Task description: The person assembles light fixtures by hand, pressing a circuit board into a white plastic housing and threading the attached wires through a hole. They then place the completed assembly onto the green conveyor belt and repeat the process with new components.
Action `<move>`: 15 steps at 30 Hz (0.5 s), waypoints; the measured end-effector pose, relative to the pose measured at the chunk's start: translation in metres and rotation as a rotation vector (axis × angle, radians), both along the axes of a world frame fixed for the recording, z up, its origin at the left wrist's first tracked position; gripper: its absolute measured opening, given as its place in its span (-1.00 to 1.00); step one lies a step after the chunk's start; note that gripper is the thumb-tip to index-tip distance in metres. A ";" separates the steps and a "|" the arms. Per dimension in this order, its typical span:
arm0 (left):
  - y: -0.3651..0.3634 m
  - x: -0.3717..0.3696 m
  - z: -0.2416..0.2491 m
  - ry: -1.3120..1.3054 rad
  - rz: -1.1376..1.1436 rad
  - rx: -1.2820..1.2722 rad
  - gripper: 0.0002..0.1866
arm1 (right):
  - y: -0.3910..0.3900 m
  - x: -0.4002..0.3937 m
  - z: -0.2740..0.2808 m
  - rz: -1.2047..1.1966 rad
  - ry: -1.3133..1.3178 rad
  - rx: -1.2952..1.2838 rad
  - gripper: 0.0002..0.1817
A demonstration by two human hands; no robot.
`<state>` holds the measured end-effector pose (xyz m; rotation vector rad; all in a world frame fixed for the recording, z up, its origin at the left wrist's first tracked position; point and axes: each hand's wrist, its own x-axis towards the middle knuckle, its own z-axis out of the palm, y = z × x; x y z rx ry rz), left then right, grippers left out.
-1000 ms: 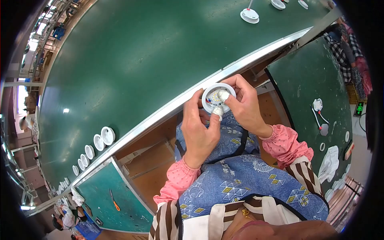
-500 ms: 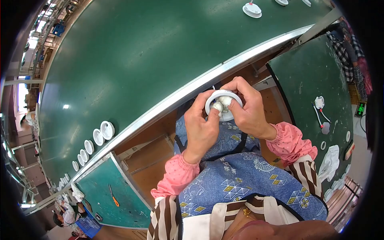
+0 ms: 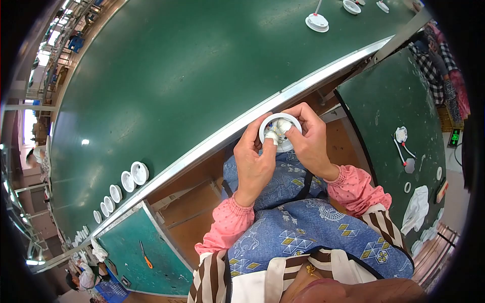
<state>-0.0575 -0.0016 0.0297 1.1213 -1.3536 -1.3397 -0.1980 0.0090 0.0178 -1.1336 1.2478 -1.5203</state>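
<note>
Both my hands hold a round white lamp housing [image 3: 286, 148] above my lap, just off the table's metal edge, with its hollow side facing me. My left hand [image 3: 255, 164] grips the left of the rim, its thumb reaching inside. From the right, my right hand [image 3: 312, 144] wraps the rim, and its thumb also presses into the housing. White coverings are on both thumbs. Small parts show inside between the thumbs, largely hidden by them.
A row of white housings [image 3: 140, 173] stands on the green table [image 3: 197, 86]; wired lamps [image 3: 317, 22] lie farther off. An orange-handled tool [image 3: 145, 254] is at left. The right side table holds a wired part [image 3: 401, 134], a ring [image 3: 407, 187] and white cloth [image 3: 416, 209]. Another person's checked sleeve [image 3: 427, 70] shows.
The view has shifted slightly, so the table things sit a little lower. Both thumbs remain inside the housing with small shifts, and more of its inside shows.
</note>
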 end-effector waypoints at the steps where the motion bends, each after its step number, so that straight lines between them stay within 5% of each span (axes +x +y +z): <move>1: 0.000 0.000 -0.002 -0.016 0.019 -0.022 -0.59 | 0.000 0.001 0.002 0.004 0.008 -0.003 -0.88; 9: 0.002 -0.005 -0.006 -0.065 0.133 -0.170 -0.63 | 0.006 0.007 -0.001 -0.028 0.037 -0.051 -0.86; 15: 0.002 -0.010 -0.011 0.011 0.145 -0.045 -0.64 | 0.011 0.012 -0.005 -0.055 0.011 -0.053 -0.83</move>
